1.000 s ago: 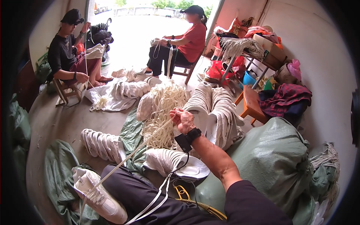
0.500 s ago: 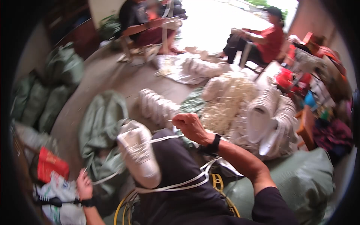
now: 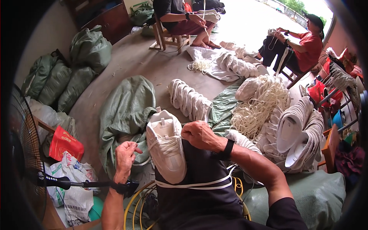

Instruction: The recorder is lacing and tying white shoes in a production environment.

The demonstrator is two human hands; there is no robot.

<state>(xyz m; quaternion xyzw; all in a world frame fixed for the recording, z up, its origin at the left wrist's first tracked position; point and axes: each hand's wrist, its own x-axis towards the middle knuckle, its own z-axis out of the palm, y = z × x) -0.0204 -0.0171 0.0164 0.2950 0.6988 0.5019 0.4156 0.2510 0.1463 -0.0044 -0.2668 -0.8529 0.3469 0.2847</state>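
A white sneaker (image 3: 167, 151) rests on my dark-trousered thigh, toe toward me, its shoelace (image 3: 168, 145) threaded across the tongue. Close to the shoe's right side, my right hand (image 3: 203, 135) is closed, pinching the lace by the eyelets. My left hand (image 3: 125, 156) is at the shoe's left with fingers curled; a length of lace runs from the shoe to it, the grip itself partly hidden. White cords (image 3: 195, 186) lie across my thigh just below the toe.
Stacked white shoe uppers (image 3: 189, 99) stand ahead, beside a heap of loose laces (image 3: 257, 109). More nested shoes (image 3: 297, 126) sit at right, by a green sack (image 3: 295, 199). A fan (image 3: 25, 153) and plastic bags (image 3: 74, 184) are at left. Two people sit working farther back.
My left hand has moved up and right, closer to the shoe. My right hand stays closed by the shoe's right side, nearer it than before, and the stretched lace has shortened. The view has shifted.
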